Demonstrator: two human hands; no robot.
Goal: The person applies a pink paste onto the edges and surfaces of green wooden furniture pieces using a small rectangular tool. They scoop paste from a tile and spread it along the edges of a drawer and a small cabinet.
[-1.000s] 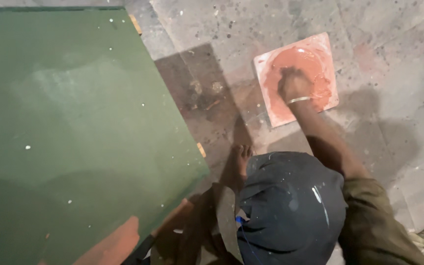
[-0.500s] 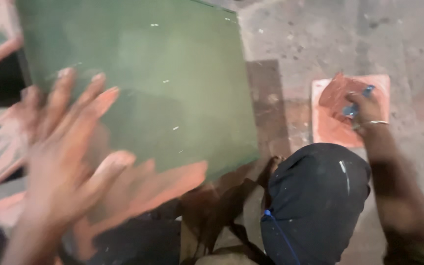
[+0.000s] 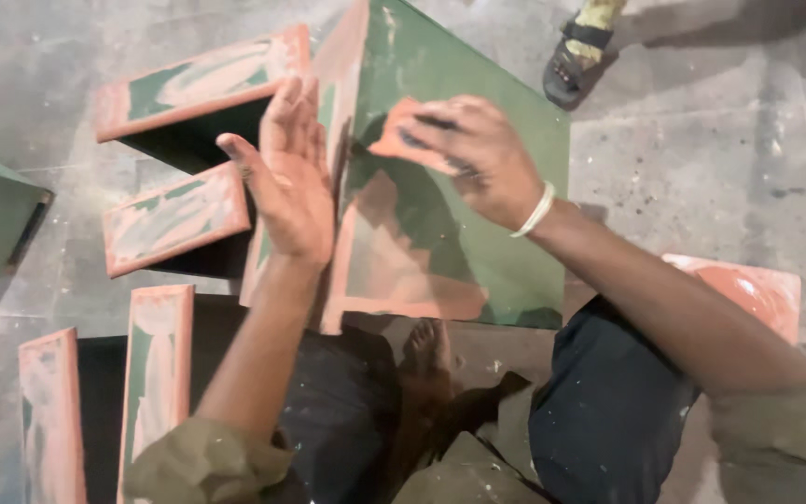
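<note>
Pressing right hand (image 3: pixel 478 154), putty-smeared scraper (image 3: pixel 403 140), green panel (image 3: pixel 478 215)

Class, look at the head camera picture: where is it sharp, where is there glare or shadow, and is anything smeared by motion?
Head view: the left hand and right hand are sharp, with no motion smear; the green panel shows a soft sheen; dark shadow lies under the orange-coated boxes; the concrete floor is evenly lit.
</note>
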